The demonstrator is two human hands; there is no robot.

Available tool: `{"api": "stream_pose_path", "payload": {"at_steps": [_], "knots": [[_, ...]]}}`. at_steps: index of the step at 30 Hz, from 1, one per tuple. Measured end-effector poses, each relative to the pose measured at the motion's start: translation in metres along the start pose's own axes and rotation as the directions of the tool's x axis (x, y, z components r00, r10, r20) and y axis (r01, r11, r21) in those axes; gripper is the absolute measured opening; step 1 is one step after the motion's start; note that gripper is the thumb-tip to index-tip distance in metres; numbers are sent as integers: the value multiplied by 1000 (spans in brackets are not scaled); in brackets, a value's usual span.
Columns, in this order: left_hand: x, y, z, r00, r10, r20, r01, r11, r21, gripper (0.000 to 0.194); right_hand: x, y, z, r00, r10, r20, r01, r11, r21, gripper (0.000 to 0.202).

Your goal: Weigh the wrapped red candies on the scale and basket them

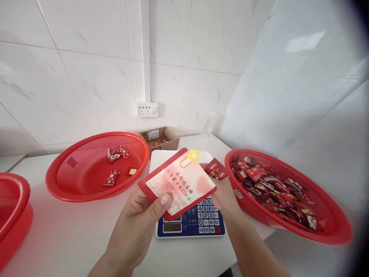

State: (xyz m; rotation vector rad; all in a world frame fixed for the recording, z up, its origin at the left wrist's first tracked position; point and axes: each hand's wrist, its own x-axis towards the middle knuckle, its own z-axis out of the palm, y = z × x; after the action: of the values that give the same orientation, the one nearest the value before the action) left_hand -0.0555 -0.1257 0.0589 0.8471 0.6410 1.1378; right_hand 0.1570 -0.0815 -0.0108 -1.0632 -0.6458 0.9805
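My left hand grips a red packet with its thumb pressed on the printed white label. Clipped onto this packet is a pinkish handwritten note, held by a yellow flower paper clip. Behind the note, my right hand is closed on a small dark red snack packet; most of its fingers are hidden. Under both hands stands a digital scale with a white pan and blue keypad, partly covered by the packet and note.
On the right, a red mesh basket holds many small wrapped snacks. Several snack packets lie in the left red basket. Another red basket is cut off at far left. A cardboard box and clear bottle stand near the wall.
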Motion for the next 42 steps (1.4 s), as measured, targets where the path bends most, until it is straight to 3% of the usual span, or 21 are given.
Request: {"api": "stream_pose_path", "payload": {"at_steps": [5, 9, 15, 22, 27, 30, 33, 36, 39, 42], "knots": [[0, 0, 2, 1000, 22, -6, -22, 999, -24, 33, 8, 3, -2, 993, -73, -91, 73, 997, -1, 39], [1, 0, 5, 1000, 11, -20, -12, 998, -65, 45, 5, 0, -1, 992, -83, -93, 86, 996, 23, 35], [3, -5, 3, 997, 57, -47, -59, 997, -46, 67, -28, -27, 10, 993, 79, 89, -81, 996, 22, 33], [12, -19, -9, 981, 173, 85, -173, 985, -12, 53, -65, -44, 28, 891, 214, 400, -241, 970, 18, 40], [12, -25, -9, 968, 190, 161, -201, 978, 54, 35, -76, -44, 37, 906, 218, 362, -235, 972, 3, 37], [7, -22, -9, 967, 155, 204, -192, 966, 173, 22, -80, -47, 38, 920, 223, 323, -232, 973, -11, 35], [1, -15, -10, 945, 146, 292, -218, 949, 229, 33, -85, -54, 36, 931, 213, 297, -217, 976, -19, 35], [-5, -8, -14, 952, 172, 252, -224, 955, 196, 41, -90, -60, 34, 938, 217, 269, -216, 976, -36, 36], [-7, -4, -16, 966, 151, 208, -197, 954, 224, 30, -92, -63, 32, 931, 216, 294, -212, 976, -46, 37], [-8, -4, -17, 968, 100, 231, -157, 957, 242, 30, -92, -63, 30, 925, 221, 310, -214, 975, -57, 39]]}}
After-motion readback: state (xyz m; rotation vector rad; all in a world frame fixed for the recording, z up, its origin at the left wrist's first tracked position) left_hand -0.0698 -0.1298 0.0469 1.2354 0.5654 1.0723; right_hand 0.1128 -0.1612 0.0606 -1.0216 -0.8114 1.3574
